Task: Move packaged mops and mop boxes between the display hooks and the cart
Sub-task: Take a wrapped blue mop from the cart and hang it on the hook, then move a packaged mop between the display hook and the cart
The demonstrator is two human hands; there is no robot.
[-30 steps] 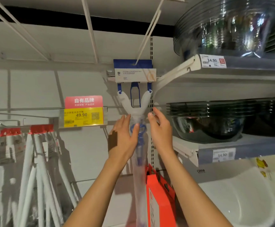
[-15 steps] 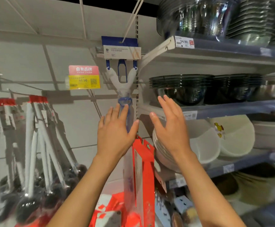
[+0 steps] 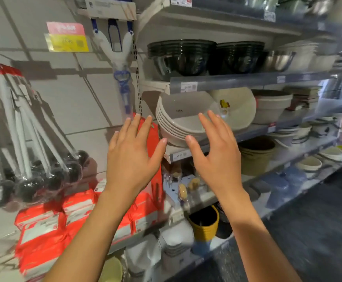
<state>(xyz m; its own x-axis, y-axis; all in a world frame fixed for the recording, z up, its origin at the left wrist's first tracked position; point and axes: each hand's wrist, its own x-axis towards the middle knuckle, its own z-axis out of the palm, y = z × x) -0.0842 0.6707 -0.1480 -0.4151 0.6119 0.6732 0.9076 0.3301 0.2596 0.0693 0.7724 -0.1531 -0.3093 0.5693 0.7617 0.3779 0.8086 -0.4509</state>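
Note:
A packaged mop with a white Y-shaped yoke and blue handle hangs in a clear bag from a display hook at the top, its card cut off by the frame's upper edge. My left hand is spread flat below it, fingers straight, in front of a tall red mop box. My right hand is also spread with nothing in it, beside the left and apart from the mop. More red mop boxes are stacked at the lower left. No cart is in view.
White-handled mops with black heads hang at the left. Shelves on the right carry dark glass bowls, white basins, pots and a yellow bucket. A yellow price tag sits on the wall. Dark floor runs at the lower right.
Both hands have let go of the hanging mop and dropped away from it, fingers spreading. The view has swung down and to the right, bringing more shelves and the floor into sight.

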